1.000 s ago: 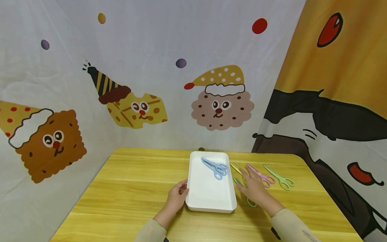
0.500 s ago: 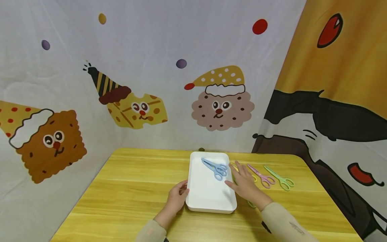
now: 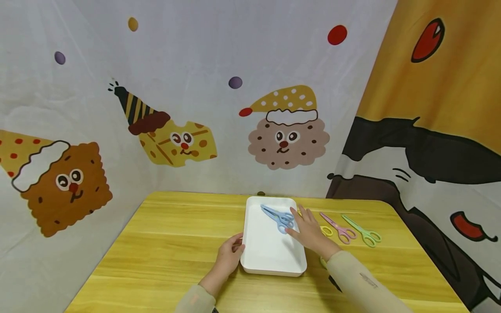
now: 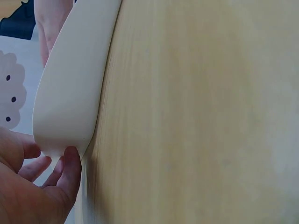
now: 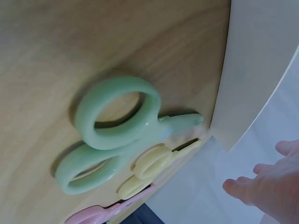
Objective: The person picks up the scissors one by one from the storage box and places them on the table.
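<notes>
A shallow white tray (image 3: pixel 270 258) stands mid-table, holding light blue scissors (image 3: pixel 274 212) near its far end, seemingly overlapping pairs. My left hand (image 3: pixel 228 254) holds the tray's left side; in the left wrist view the fingertips (image 4: pixel 71 156) touch its outer wall. Above the tray's right edge, my right hand (image 3: pixel 311 230) has its fingers spread and holds nothing. Yellow scissors (image 3: pixel 326 231) lie partly hidden beyond that hand. Under the right forearm, green scissors (image 5: pixel 117 135) lie close to the tray, mostly covered in the head view.
Right of the yellow pair, pink scissors (image 3: pixel 340 228) and another green pair (image 3: pixel 364 232) lie on the wooden table (image 3: pixel 168 230). A white curtain (image 3: pixel 188 52) with cartoon prints hangs behind the table.
My right hand has moved left from above the yellow and green scissors to over the tray's right edge, its fingers still spread. Left hand, tray and scissors have stayed in place.
</notes>
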A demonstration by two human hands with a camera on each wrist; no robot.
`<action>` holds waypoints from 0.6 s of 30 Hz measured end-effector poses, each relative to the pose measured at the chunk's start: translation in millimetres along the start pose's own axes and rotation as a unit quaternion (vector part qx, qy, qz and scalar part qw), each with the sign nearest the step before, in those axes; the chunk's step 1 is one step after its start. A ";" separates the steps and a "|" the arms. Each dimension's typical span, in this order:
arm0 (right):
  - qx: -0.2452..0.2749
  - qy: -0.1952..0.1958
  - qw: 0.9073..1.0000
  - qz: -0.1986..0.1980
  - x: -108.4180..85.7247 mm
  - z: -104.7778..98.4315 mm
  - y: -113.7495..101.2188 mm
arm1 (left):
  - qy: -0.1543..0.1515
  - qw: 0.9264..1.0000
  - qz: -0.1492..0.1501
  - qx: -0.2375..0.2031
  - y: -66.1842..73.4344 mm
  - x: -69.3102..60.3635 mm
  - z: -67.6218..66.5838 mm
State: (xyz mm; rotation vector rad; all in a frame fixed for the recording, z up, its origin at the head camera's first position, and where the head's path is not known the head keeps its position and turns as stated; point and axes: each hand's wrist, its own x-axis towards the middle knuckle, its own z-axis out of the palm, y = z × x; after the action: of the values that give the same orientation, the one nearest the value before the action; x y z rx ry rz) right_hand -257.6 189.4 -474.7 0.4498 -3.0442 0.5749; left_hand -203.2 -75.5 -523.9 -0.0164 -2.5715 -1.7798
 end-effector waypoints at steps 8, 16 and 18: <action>0.011 -0.005 1.000 -0.007 14.5 -3.7 0.3 | -0.004 1.000 0.000 -0.002 0.6 -0.1 -0.1; 0.016 -0.020 1.000 0.008 31.4 -5.4 -3.6 | -0.001 1.000 0.000 0.004 -0.8 0.3 0.2; 0.018 -0.021 1.000 0.004 35.5 -5.8 -5.9 | -0.001 1.000 0.000 0.003 -0.6 0.0 0.3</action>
State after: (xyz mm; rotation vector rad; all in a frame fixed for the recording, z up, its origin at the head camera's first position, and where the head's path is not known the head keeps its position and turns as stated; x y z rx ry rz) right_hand -290.2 176.4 -465.0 0.4553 -3.0814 0.6282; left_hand -203.2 -75.5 -524.5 -0.0164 -2.5776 -1.7738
